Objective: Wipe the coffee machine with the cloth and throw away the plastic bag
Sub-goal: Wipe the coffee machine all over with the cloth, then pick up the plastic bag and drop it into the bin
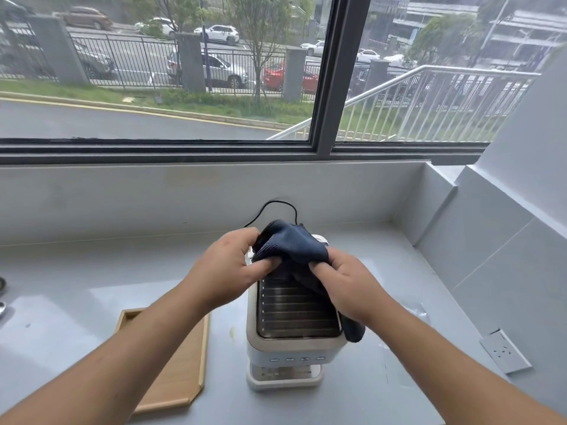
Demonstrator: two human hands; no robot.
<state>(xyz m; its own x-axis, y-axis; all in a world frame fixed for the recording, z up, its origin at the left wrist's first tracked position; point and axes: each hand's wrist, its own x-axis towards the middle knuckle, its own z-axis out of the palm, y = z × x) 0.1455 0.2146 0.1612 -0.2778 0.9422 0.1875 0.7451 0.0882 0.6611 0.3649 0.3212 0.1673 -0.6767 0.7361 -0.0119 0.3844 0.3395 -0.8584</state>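
A white coffee machine [294, 348] with a ribbed metal top stands on the grey counter, seen from above. A dark blue cloth [291, 243] is bunched over the machine's rear top. My left hand [227, 268] grips the cloth's left side and my right hand [346, 283] grips its right side, with a loose end hanging past the machine's right edge. A clear plastic bag [417, 314] lies flat on the counter to the right of the machine, faint and partly hidden by my right forearm.
A wooden tray [184, 384] lies left of the machine. The black power cord [276, 207] loops behind the machine against the back wall. A wall socket [504, 351] sits low on the right wall. Metal items [2, 299] show at the far left edge.
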